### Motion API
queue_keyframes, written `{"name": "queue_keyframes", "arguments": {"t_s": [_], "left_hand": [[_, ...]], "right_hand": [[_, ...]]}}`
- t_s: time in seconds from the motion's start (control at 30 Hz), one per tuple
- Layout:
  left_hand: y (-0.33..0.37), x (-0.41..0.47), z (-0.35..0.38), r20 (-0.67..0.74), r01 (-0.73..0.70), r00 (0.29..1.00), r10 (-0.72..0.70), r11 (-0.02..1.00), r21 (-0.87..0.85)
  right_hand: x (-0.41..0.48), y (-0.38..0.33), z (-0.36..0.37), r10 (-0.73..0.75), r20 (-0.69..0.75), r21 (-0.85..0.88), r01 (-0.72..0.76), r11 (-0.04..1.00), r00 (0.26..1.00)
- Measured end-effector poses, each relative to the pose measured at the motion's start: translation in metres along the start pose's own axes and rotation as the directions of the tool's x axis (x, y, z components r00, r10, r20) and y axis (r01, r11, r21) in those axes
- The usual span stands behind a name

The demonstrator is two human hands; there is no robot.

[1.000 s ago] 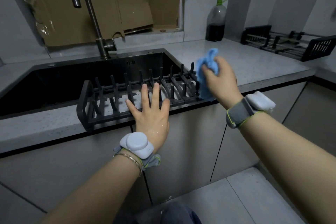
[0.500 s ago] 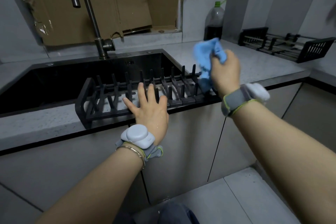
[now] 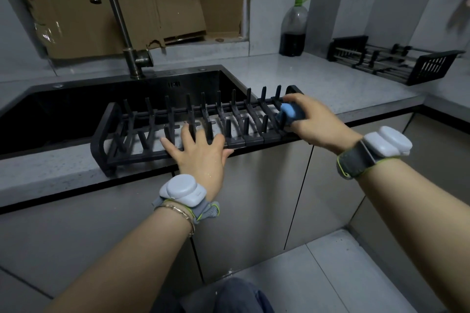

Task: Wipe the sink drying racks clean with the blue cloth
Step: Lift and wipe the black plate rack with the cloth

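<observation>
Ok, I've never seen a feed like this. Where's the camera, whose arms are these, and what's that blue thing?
There is no machine here. The arms are a person's own, seen from a camera worn on their head that looks forward and down. It is the only view.

Each wrist carries a grey strapped-on device. The left hand lies flat, fingers spread, on the front edge of a black drying rack. That rack sits along the front edge of a dark sink.

The right hand has the blue cloth bunched in its grip, against the rack's right end.

On the grey counter are a second black rack, far right, and a bottle of dark liquid with a green cap. A faucet rises behind the sink, with cardboard against the wall.
</observation>
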State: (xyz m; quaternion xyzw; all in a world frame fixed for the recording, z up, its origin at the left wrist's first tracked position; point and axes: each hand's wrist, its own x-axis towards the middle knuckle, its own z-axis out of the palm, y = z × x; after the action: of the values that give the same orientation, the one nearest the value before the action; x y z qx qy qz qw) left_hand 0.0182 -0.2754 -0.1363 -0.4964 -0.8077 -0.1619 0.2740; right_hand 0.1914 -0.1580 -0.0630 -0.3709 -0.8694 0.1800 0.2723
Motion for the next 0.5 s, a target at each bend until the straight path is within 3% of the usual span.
{"name": "queue_keyframes", "arguments": {"t_s": [0.17, 0.33, 0.4, 0.43, 0.5], "left_hand": [[0.002, -0.002, -0.002, 0.073, 0.027, 0.997, -0.025, 1.000, -0.017], [0.004, -0.003, -0.011, 0.209, 0.052, 0.977, -0.046, 0.998, -0.021], [0.005, 0.000, -0.015, 0.225, 0.059, 0.973, -0.050, 0.998, -0.032], [0.005, 0.002, -0.017, 0.241, 0.067, 0.969, -0.057, 0.997, -0.032], [0.004, 0.005, -0.021, 0.273, 0.078, 0.959, -0.070, 0.997, -0.020]], "right_hand": [[0.011, -0.014, 0.010, -0.119, 0.115, -0.317, 0.150, 0.936, 0.986], [0.021, -0.011, 0.013, -0.160, 0.130, -0.416, 0.200, 0.887, 0.979], [0.025, -0.010, 0.016, -0.157, 0.072, -0.334, 0.172, 0.927, 0.985], [0.027, -0.010, 0.017, -0.136, -0.026, -0.227, 0.127, 0.966, 0.990], [0.033, -0.014, 0.014, 0.044, -0.362, 0.126, 0.002, 0.992, 0.931]]}}
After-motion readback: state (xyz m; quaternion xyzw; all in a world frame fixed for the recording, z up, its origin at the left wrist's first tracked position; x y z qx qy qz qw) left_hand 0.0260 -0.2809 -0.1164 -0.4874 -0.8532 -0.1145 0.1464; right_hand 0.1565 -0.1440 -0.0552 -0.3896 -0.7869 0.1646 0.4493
